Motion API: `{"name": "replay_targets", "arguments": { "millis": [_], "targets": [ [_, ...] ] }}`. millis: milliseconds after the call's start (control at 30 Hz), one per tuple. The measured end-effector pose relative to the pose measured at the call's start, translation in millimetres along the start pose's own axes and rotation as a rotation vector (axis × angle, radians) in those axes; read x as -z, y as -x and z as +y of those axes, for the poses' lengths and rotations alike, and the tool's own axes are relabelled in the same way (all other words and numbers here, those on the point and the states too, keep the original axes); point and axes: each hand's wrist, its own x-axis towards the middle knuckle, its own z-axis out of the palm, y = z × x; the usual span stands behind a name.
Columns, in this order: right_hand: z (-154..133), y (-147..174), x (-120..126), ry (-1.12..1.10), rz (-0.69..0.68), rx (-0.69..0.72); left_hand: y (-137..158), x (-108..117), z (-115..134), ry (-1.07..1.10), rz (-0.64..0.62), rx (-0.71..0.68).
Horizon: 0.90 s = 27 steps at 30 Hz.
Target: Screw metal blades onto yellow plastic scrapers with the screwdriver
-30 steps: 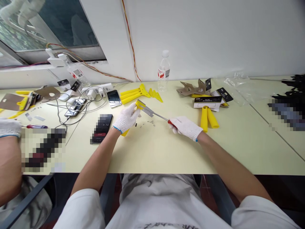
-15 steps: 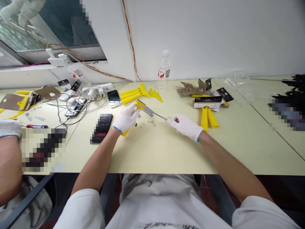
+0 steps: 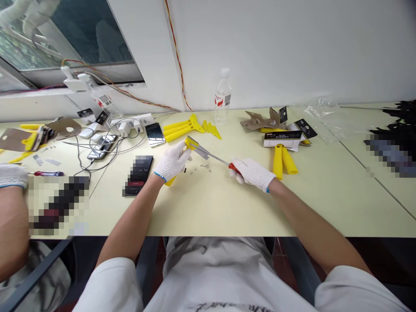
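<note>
My left hand [image 3: 173, 161], in a white knitted glove, is closed around a yellow scraper [image 3: 189, 142] with a flat metal blade plate at its head. Part of the scraper's yellow handle shows below the palm. My right hand [image 3: 252, 173], gloved too, grips a screwdriver [image 3: 234, 168] by its red handle. Its long metal shaft points left to the scraper's head; whether the tip sits in a screw is too small to tell. Beneath the shaft, several tiny metal pieces [image 3: 207, 166] lie scattered on the table.
Yellow scraper handles [image 3: 180, 129] and yellow pieces [image 3: 212, 129] lie behind. A bottle [image 3: 222, 102] stands by the wall. At right are yellow tubes [image 3: 283, 162] and cardboard packaging [image 3: 264, 121]. Phones [image 3: 139, 175] and cables [image 3: 130, 145] lie left, beside a co-worker's gloved hand [image 3: 13, 175].
My right hand has shifted its hold, and the screwdriver's red handle now shows in front of the fingers. The left hand keeps the scraper in nearly the same place.
</note>
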Motion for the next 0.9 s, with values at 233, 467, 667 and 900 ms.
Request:
{"name": "replay_targets", "arguments": {
  "millis": [233, 467, 667, 900],
  "targets": [
    [-3.4, 1.8, 1.1, -0.005, -0.016, -0.054, 0.4, 0.1, 0.6, 0.003, -0.007, 0.008],
    [-0.4, 0.0, 0.0, 0.071, 0.147, 0.01, 0.6, 1.6, -2.0, 0.001, 0.021, -0.006],
    [2.8, -0.8, -2.0, -0.015, -0.061, -0.028, 0.1, 0.1, -3.6, -0.003, 0.027, -0.01],
    [5.4, -2.9, -5.0, 0.096, 0.174, 0.022, -0.8, 2.4, -5.2, 0.0, 0.052, -0.022]
  ]
}}
